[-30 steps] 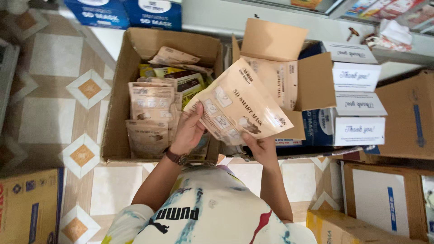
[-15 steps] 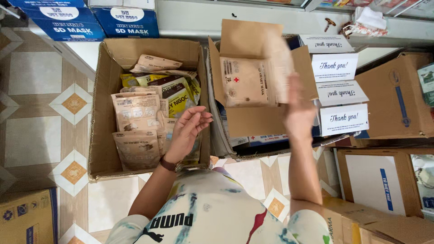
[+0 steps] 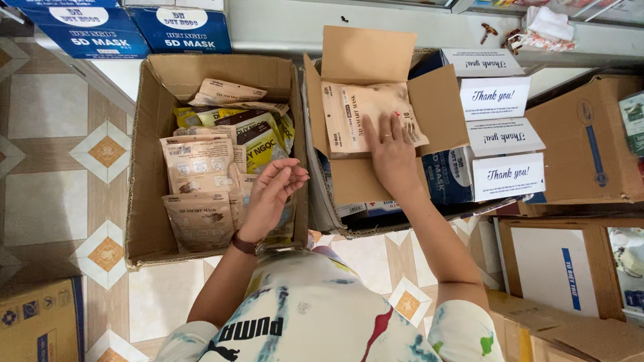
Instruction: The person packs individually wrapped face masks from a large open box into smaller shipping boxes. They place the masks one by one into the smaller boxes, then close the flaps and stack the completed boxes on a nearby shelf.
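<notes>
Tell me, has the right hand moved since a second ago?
Yes. The right hand went from the gap between the two boxes, where both hands held the tan packets, rightward into the right box, pressing them flat there.

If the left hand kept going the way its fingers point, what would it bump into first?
Probably the cardboard wall between the two boxes. The left hand hovers empty over the left box's packets, fingers pointing up and right toward that wall. Depth is unclear, so it might pass above the rim.
</notes>
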